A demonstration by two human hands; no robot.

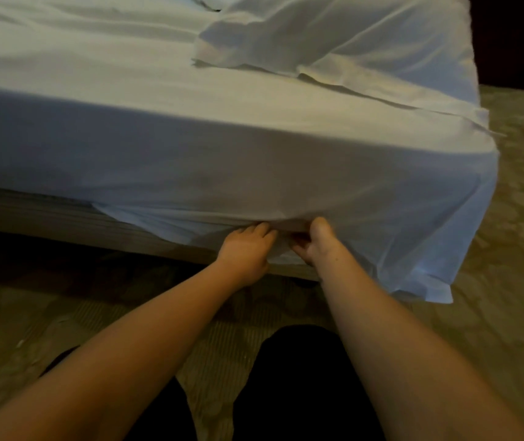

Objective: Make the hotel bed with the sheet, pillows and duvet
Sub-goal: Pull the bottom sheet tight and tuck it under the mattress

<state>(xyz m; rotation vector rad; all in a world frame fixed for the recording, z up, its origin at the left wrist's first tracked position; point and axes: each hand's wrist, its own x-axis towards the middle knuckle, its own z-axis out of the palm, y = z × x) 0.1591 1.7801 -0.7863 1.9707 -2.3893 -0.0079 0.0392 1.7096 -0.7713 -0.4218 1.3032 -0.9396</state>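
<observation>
Head cam: sheet tuck low on the bed side, loose flap off to the right

Dark trousers (302, 377) filled the bottom centre, with patterned carpet (508, 218) around them. Both forearms ran up from the lower corners and met mid-frame. The left hand (245, 249) and right hand (313, 245) sat just beside each other at the sheet's lower edge. The right hand pinched a fold of sheet (254, 160), thumb on top and fingers curled under. The left hand's fingertips were buried in the fabric, so grip or push could not be told.

Key relation: the sheet edge ran left to right across the frame, along the bed base (31, 214). Left of the hands it looked tucked, with the base showing. Right of the hands a loose flap (413, 249) hung down toward the corner at centre right. The right hand was nearer that flap, so the tuck probably needed to work rightward along the edge.

Further back, the sheet lay fairly smooth over the top. White pillows (302, 33) lay in a heap at upper centre-right. No duvet could be made out.
</observation>
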